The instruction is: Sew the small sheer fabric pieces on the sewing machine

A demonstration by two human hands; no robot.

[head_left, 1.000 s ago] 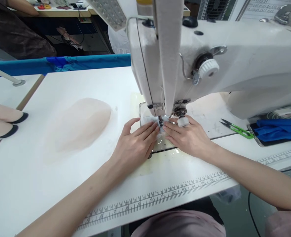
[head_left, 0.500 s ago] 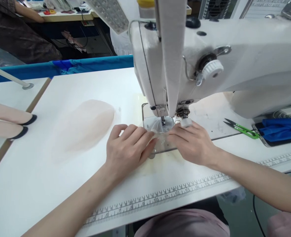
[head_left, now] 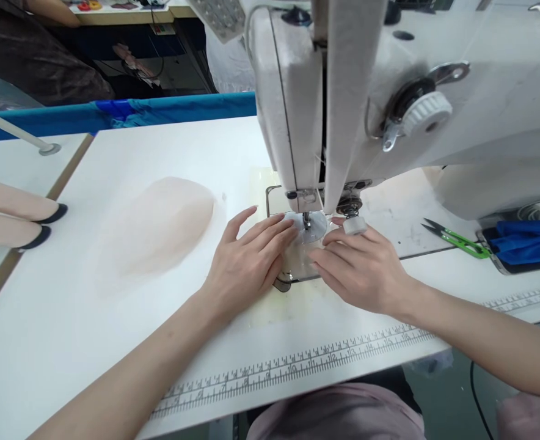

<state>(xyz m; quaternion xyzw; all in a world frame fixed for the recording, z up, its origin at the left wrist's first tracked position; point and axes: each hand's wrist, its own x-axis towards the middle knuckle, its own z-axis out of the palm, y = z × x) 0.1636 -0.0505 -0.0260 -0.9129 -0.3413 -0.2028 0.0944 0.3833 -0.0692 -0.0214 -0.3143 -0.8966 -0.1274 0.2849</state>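
Observation:
A white sewing machine (head_left: pixel 292 110) stands over the table, its presser foot (head_left: pixel 306 220) down near the metal needle plate (head_left: pixel 297 266). My left hand (head_left: pixel 247 260) lies flat to the left of the foot with fingers spread, fingertips on the plate. On the other side my right hand (head_left: pixel 364 263) has its fingers loosely bent and apart, the index fingertip close to the foot, partly behind a white knob (head_left: pixel 354 225). Thin see-through material seems to lie around the foot; its edges are hard to make out. A sheer beige fabric piece (head_left: pixel 173 226) rests left of my left hand.
Green thread snips (head_left: pixel 457 239) and a blue cloth (head_left: pixel 531 244) in a dark tray lie at right. A printed ruler (head_left: pixel 292 370) runs along the front edge. Two beige tubes with black ends (head_left: pixel 18 214) are at far left. Another person's arm (head_left: pixel 54 11) shows behind.
My left fingers have uncurled and spread flat beside the presser foot. My right fingers have loosened and moved apart. The view has shifted, bringing the machine closer.

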